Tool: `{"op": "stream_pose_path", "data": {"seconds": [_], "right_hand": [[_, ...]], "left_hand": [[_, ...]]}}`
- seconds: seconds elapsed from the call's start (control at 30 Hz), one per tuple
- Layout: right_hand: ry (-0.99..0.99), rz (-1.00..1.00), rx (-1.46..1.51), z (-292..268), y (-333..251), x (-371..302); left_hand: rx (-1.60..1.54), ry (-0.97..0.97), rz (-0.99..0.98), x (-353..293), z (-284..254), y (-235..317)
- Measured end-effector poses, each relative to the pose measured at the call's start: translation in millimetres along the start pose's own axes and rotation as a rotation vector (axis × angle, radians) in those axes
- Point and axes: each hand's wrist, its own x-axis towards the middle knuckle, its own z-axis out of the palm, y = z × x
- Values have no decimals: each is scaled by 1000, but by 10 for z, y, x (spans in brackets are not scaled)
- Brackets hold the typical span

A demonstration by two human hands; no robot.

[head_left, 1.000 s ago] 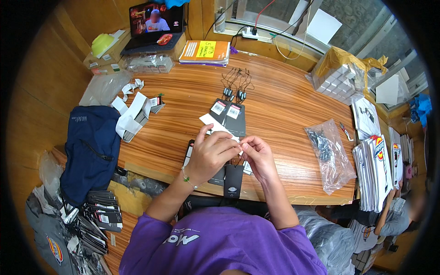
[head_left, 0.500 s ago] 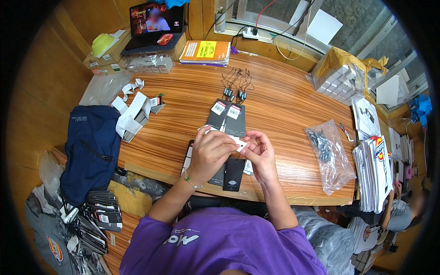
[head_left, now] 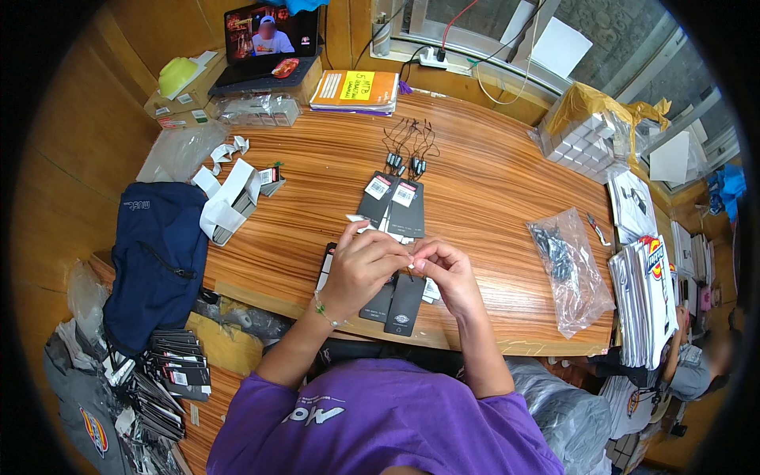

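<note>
My left hand [head_left: 364, 269] and my right hand [head_left: 447, 275] meet over the table's front, thumbs and fingers closed in a pinch. Between their tips shows a sliver of a small white tag [head_left: 412, 265]; most of it is hidden. Just below the fingertips lies a black hang tag [head_left: 404, 305], beside further dark tags partly covered by my hands. Beyond my fingers are two stacks of dark hang tags with barcode stickers, a left stack [head_left: 375, 196] and a right stack [head_left: 406, 208]. Their black cords [head_left: 410, 138] spread away from me.
Paper-wrapped tags [head_left: 233, 206] and a navy cloth bag [head_left: 158, 261] lie left. At right are a clear plastic bag of black cords [head_left: 560, 257], snips [head_left: 597, 229] and a paper stack [head_left: 641, 301]. A laptop [head_left: 269, 43] stands far left; another person [head_left: 693, 368] is far right.
My fingertips have closed together, covering most of the white tag that showed before. The black hang tag beneath has shifted slightly.
</note>
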Motion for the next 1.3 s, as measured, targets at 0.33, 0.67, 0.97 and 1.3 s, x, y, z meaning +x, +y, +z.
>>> {"op": "stream_pose_path", "data": {"seconds": [0.33,0.67,0.97,1.3], "right_hand": [[-62,-45,-376,-48,106,3],[78,-140,-445,-47,-174,43],[-103,-155,-545,-39,-112,41],[-64,-45,-236,-41,44,41]], "left_hand": [[2,-54,76,3,-35,-12],[-36,-18,-16,-31,15,-22],[-22,-12,28,-10,-9,-8],[-80,-17,15,-13,0,17]]}}
